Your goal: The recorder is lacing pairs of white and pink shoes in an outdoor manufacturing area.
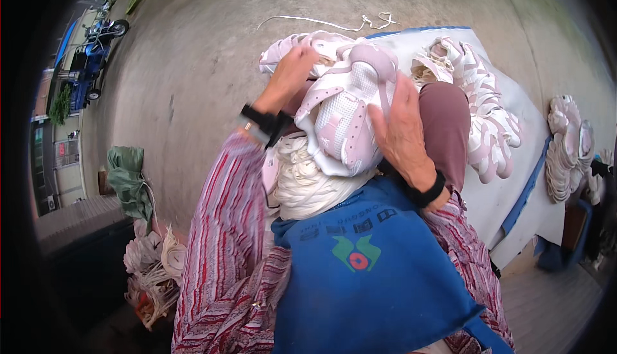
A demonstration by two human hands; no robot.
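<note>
A white and pale pink shoe upper (340, 106) rests on my lap above a blue apron (373, 270). My right hand (402, 129) is pressed flat against its right side, fingers spread over the heel part. My left hand (290, 74) grips the upper's far left edge, fingers curled into the material. A bundle of white laces (308, 187) lies under the upper against my left forearm. Both wrists wear black bands.
More pink and white uppers (479, 106) lie piled on a white sheet (514, 187) to the right, with a further stack (569, 148) beyond it. A loose white lace (334, 23) lies on the concrete ground. Bags and lace bundles (154, 264) sit at lower left.
</note>
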